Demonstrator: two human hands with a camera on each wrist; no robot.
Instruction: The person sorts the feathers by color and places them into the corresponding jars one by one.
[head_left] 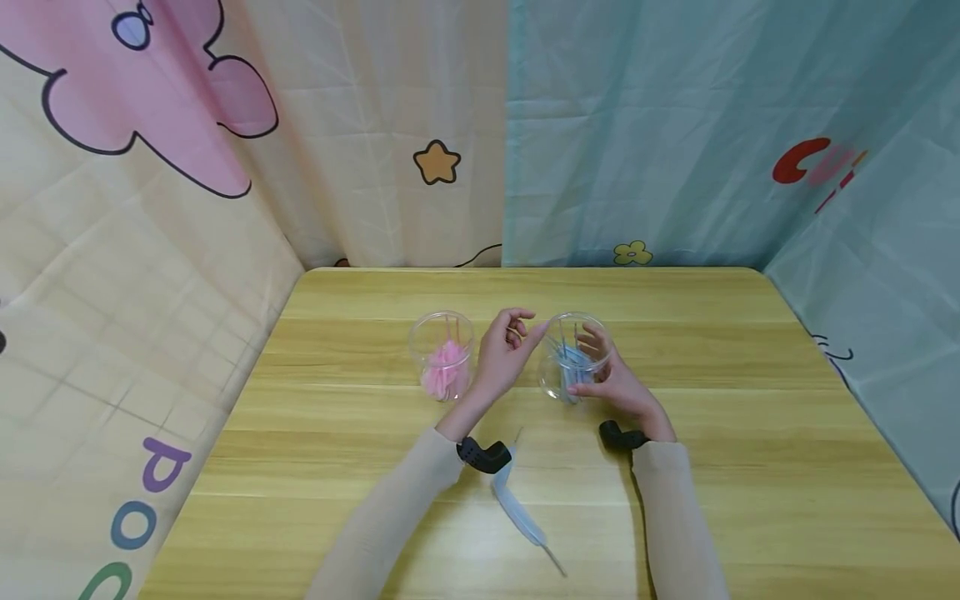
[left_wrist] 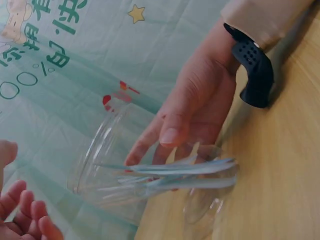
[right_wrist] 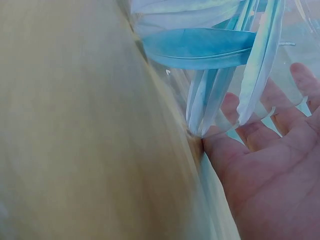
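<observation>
My right hand (head_left: 618,379) holds a clear jar (head_left: 551,382) from its right side, thumb in front and fingers behind. Blue and white feathers (right_wrist: 200,49) stand and lean inside that jar. My left hand (head_left: 506,354) hovers by the jar's left rim with loosely curled fingers; nothing shows in its grasp in the left wrist view, where only part of the hand (left_wrist: 25,215) appears. Left of it, a second clear jar (head_left: 420,337) contains pink feathers (head_left: 447,369). A single pale blue feather (head_left: 519,510) lies on the table between my forearms.
The wooden table (head_left: 750,467) has its back edge against hanging printed curtains (head_left: 637,125), which also stand along both sides. Each wrist wears a black camera mount (head_left: 483,456). The left forearm crosses close to the loose feather.
</observation>
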